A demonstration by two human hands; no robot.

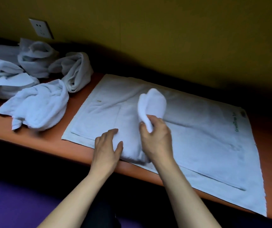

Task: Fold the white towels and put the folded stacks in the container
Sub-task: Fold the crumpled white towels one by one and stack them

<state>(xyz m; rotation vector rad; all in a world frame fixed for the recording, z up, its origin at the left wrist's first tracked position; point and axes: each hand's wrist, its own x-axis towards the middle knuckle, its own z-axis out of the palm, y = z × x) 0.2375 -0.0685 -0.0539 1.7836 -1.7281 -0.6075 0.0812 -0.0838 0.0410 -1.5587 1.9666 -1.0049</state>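
A small white towel (130, 129) lies partly folded on a large flat white towel (206, 142) spread over the orange table. My left hand (107, 147) presses flat on the small towel's near left part, fingers straight. My right hand (156, 137) grips a lifted flap of that towel (151, 104), which stands up above the fold. A heap of several crumpled white towels (38, 102) sits at the left of the table. No container is in view.
The orange table (49, 137) runs along an olive wall with a socket (40, 28) at upper left. The large towel carries green lettering (237, 122) near its right end. The table's front edge lies just below my hands.
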